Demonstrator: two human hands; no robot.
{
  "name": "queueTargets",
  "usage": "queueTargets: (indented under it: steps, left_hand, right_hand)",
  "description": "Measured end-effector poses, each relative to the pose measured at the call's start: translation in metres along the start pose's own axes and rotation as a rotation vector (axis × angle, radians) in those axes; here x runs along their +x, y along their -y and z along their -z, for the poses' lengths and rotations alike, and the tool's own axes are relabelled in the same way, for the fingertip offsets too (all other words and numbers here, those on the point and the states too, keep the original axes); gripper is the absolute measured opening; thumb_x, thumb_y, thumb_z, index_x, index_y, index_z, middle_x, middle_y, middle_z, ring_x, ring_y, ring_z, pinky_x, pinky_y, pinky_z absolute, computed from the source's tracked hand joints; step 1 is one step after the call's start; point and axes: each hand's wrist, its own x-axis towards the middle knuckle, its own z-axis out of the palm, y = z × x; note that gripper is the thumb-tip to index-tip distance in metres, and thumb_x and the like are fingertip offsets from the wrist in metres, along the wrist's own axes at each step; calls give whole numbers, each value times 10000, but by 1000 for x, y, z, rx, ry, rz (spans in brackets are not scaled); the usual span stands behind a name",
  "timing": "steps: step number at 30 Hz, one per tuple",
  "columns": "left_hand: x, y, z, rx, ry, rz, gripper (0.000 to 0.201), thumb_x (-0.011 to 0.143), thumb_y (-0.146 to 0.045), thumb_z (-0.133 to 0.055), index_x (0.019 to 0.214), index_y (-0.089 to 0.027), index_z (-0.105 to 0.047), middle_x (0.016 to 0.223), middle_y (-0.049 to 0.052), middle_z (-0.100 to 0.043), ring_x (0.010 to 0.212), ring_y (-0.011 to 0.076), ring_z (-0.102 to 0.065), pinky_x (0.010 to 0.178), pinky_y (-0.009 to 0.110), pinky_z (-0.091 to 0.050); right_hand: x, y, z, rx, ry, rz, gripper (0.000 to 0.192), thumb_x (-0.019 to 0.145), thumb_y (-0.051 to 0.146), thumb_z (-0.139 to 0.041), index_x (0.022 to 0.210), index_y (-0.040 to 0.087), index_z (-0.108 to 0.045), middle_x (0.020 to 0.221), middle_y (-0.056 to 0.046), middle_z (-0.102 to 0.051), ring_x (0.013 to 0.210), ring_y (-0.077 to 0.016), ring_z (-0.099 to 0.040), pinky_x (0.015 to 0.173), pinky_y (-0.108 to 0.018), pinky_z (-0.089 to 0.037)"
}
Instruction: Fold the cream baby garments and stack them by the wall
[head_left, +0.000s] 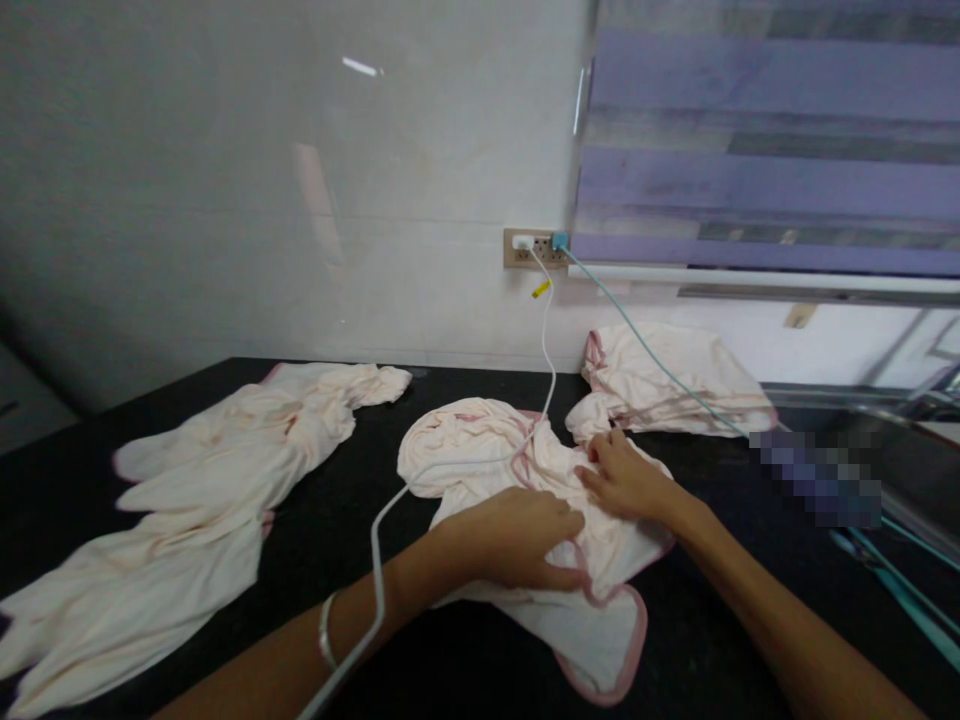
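A pale pink garment with darker pink trim (480, 440) lies crumpled on the black countertop (352, 500) in front of me. My left hand (517, 535) presses flat on its lower middle, fingers gathered on the cloth near the trimmed edge. My right hand (622, 478) rests on the garment just to the right, fingertips pinching a fold near the top. A silver bracelet (326, 630) sits on my left wrist. A white cable (382, 520) runs across the garment and over my left forearm.
Loose pink garments (202, 500) spread at the left. A folded pink stack (667, 385) lies at the back right. A wall socket (534, 248) holds white and teal plugs; a teal cable (645, 350) crosses the stack. Purple blinds (772, 150) hang at right.
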Motion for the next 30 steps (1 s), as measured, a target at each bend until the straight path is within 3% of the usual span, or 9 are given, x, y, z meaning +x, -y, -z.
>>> queueTargets:
  steps: [5, 9, 11, 16, 19, 22, 24, 27, 30]
  left_hand:
    - [1, 3, 2, -23, -61, -161, 205, 1011, -334, -514, 926, -186, -628, 960, 67, -679, 862, 205, -637, 754, 307, -472]
    - [-3, 1, 23, -253, -86, -143, 290, 1063, -324, -390, 884, -184, -571, 861, 30, -629, 771, 155, -582, 709, 270, -445]
    - [-5, 3, 32, -364, -126, -96, 343, 1074, -353, -358, 842, -188, -547, 793, 9, -599, 727, 145, -555, 686, 265, -431]
    - [-7, 10, 40, -580, -502, -21, 265, 1071, -305, -344, 1124, -199, -581, 1107, 61, -651, 1050, 181, -602, 929, 314, -467]
    - [-7, 8, 38, -438, -511, -7, 231, 1028, -347, -460, 1167, -198, -569, 1198, 92, -628, 1116, 211, -586, 946, 338, -473]
    - [-9, -2, 35, -155, -398, 42, 279, 966, -457, -561, 1018, -185, -596, 998, 83, -661, 897, 226, -624, 773, 330, -487]
    - [-11, -10, 31, -19, -201, -8, 338, 945, -533, -574, 879, -204, -615, 779, 35, -644, 697, 211, -607, 642, 315, -446]
    - [-12, -20, 21, 55, 60, -56, 412, 866, -632, -645, 800, -226, -646, 641, 8, -613, 568, 204, -578, 552, 302, -397]
    - [-9, -20, 6, 114, 8, -51, 261, 897, -478, -670, 940, -220, -663, 868, 56, -695, 751, 234, -652, 639, 312, -461]
  right_hand:
    - [-3, -6, -4, 22, 17, 95, 514, 905, 503, -653, 1278, 157, -582, 1139, -134, -536, 1041, -260, -549, 957, -402, -459]
    - [2, -1, -6, -24, -76, 62, 192, 909, 287, -604, 1035, 157, -669, 1138, -134, -516, 1082, -259, -520, 983, -400, -451]
    - [5, -2, -5, -23, -152, 33, 141, 900, 218, -561, 975, 163, -668, 1161, -140, -523, 1114, -263, -515, 1009, -405, -444]
    - [7, -16, 7, -25, -314, -100, 224, 895, 171, -501, 1059, 165, -653, 1183, -150, -563, 1083, -263, -558, 982, -394, -469]
    - [6, -23, 17, -43, -526, -155, 298, 877, 161, -505, 1144, 162, -638, 1198, -157, -561, 1132, -300, -539, 976, -434, -466]
    - [6, -23, 26, 9, -684, -125, 252, 886, 195, -518, 1105, 170, -641, 1127, -143, -582, 1081, -298, -555, 933, -438, -472]
    - [7, -19, 28, 99, -646, -52, 176, 892, 206, -518, 1017, 187, -640, 1016, -105, -607, 952, -251, -587, 845, -382, -487]
    - [7, -9, 25, 184, -401, 97, 118, 875, 188, -527, 928, 199, -631, 884, -53, -629, 806, -195, -583, 749, -319, -467]
    - [7, -2, 13, 113, -129, 195, 121, 884, 225, -564, 948, 189, -661, 930, -72, -664, 879, -212, -593, 831, -344, -456]
